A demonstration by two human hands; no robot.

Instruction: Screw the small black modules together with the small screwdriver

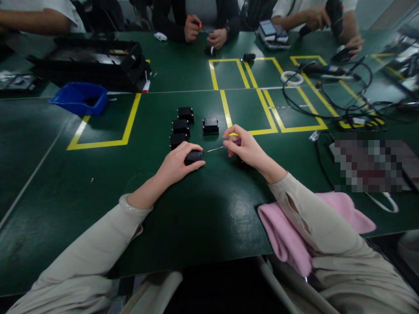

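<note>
My left hand (176, 163) is closed round a small black block (193, 156) lying on the green table (98, 183). My right hand (244, 146) pinches a thin screwdriver (218, 149) whose metal shaft points left into the block's end. Just beyond my hands stand several more black blocks: three in a column (180, 126) and one apart (210, 125) to their right. Both my sleeves are beige.
A pink cloth (284, 235) lies under my right forearm at the table's near edge. A blue bin (80, 98) and a black tray (94, 61) sit far left. Cables (347, 100) and a white tape ring (292, 78) lie far right. Other people's hands work across the table.
</note>
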